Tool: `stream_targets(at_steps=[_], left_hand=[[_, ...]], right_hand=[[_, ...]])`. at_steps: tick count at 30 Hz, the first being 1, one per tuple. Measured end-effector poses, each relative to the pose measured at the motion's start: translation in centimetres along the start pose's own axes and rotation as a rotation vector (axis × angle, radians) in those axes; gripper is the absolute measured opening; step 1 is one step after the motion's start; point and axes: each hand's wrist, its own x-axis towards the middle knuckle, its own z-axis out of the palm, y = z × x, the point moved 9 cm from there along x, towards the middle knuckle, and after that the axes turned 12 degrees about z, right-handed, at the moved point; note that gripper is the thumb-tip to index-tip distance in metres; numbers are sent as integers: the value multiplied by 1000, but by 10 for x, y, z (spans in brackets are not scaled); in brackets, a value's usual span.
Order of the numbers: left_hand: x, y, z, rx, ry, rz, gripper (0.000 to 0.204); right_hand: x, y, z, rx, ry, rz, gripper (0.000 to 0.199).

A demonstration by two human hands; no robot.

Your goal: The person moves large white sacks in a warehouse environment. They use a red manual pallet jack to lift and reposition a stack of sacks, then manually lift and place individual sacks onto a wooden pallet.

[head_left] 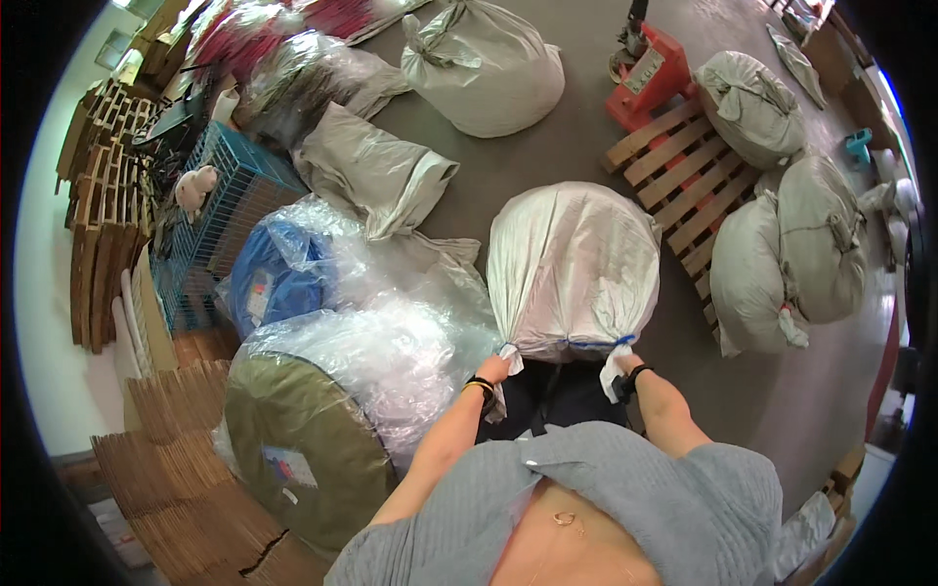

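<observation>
A full, whitish woven sack (pixel 576 264) stands on the floor right in front of me, its mouth drawn toward my body. My left hand (pixel 494 369) is closed around the bunched left corner of the mouth. The right corner is held in the same way by my right hand (pixel 628 364). Between the two corners runs a blue edge (pixel 586 343) along the sack's near side. White cloth ends hang below both fists. What fills the sack is hidden.
Clear plastic-wrapped bundles, one olive (pixel 293 439) and one blue (pixel 283 278), lie at my left near flattened cardboard (pixel 186 449) and a blue wire cage (pixel 225 215). A wooden pallet (pixel 684 186), red pallet jack (pixel 650 83) and several tied sacks (pixel 821 239) stand right.
</observation>
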Motion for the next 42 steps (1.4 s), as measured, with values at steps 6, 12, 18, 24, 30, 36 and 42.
stream_targets(at_steps=[6, 12, 18, 24, 30, 36, 42], left_hand=[[22, -31, 11, 6, 34, 68, 24], [7, -131, -56, 0, 214, 192, 30], [-52, -140, -123, 38, -126, -73, 37], [-56, -176, -93, -92, -22, -143, 40], [-66, -184, -97, -121, 170, -366, 40], [-85, -137, -139, -113, 608, -586, 84], [-173, -35, -144, -325, 909, -763, 64]], right_hand=[[-55, 14, -25, 137, -25, 68, 40], [-139, -72, -17, -23, -201, -158, 39], [-150, -87, 58, -56, -279, -192, 39], [-136, -108, 85, -71, -314, -254, 40], [-149, -98, 8, 70, -365, -202, 51], [-68, 85, -84, 616, -274, 44, 35], [-17, 315, -173, 771, -70, 200, 25]])
